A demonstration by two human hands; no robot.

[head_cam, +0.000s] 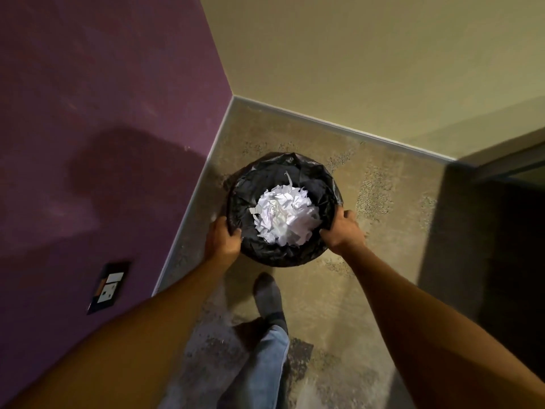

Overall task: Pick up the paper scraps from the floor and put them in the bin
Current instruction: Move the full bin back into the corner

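A round bin point(318, 184) lined with a black plastic bag stands near the corner of the room. A heap of white paper scraps point(284, 215) fills its middle. My left hand point(222, 237) grips the bin's near-left rim, fingers curled over the edge. On the near-right rim my right hand point(342, 231) holds the bin the same way. No loose scraps show on the floor around the bin.
A purple wall point(103, 128) with an electrical socket plate point(109, 287) runs along the left. A beige wall point(368, 54) closes the back. A dark opening point(501, 231) lies to the right. My socked foot point(268, 293) and jeans leg stand just behind the bin on speckled floor.
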